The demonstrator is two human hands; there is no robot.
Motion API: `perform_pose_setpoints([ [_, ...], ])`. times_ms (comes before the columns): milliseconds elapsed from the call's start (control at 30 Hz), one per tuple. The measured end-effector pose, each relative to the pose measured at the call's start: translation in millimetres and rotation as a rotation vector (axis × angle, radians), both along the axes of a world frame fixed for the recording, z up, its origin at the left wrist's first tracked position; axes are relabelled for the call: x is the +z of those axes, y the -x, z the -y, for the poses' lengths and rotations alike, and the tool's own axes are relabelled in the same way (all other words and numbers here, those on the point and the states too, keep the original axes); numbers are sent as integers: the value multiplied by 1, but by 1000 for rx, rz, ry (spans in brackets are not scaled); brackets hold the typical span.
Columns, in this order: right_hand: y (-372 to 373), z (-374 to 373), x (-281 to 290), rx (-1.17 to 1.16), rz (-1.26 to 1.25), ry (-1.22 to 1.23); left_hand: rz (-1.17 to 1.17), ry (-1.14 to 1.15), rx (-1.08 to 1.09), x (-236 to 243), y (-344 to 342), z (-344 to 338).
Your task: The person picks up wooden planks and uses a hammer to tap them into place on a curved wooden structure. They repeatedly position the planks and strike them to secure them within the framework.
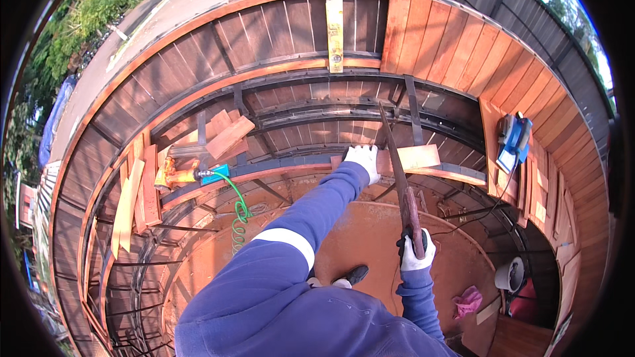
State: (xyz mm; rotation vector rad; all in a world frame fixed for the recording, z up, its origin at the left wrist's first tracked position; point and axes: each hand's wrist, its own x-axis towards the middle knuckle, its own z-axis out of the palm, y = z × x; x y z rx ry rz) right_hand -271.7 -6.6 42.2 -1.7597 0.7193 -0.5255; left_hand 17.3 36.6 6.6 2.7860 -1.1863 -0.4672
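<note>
R grip (419, 254) is clamping round handsaw (401, 185); L grip (364, 160) (closure: can't tell) is resting left of handsaw on board (422, 157), prob. steadying it.

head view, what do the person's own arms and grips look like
The left sleeve is blue with a broad white band; the right sleeve is blue, no band visible. The left grip is white-gloved; the right grip is white-gloved, with black showing.

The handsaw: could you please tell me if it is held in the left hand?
No, the right hand grips the handsaw, while the left hand rests on a plank.
</note>
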Motion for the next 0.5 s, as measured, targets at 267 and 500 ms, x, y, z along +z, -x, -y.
perform_pose_setpoints([
  [267,-18,6,26,0,-25,-107,26,4,-1,-10,-5,4],
  [500,59,-20,14,-31,-60,-92,26,-27,24,-10,0,3],
])
